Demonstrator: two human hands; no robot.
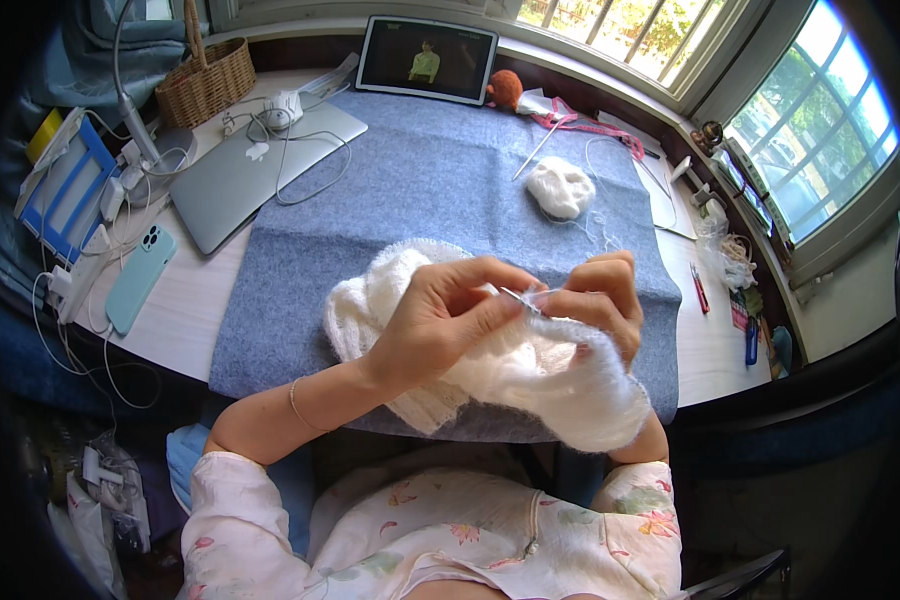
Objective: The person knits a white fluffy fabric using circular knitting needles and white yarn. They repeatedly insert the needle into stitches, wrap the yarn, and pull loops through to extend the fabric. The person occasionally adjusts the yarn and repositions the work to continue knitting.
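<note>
A white, fluffy piece of knitting [420,275] drapes over the near middle of the blue-grey felt mat [320,235] and hangs toward my lap. My left hand [440,318] is closed on its upper edge, thumb and index finger pinching near a thin knitting needle [515,296]. Beside it my right hand [602,300] is also closed, its bent fingers gripping the work close to the needle tip. The two hands nearly meet there. Fabric and fingers hide most of the needles. Beyond my right hand lies a white ball of yarn [560,188], with a loose strand trailing toward me.
A lit tablet [427,60] stands at the back. On the left are a closed laptop [260,175], a teal phone [141,278], tangled cables and a wicker basket [205,85]. A loose needle [537,150], pink tape [582,122] and red pen [700,288] lie toward the right.
</note>
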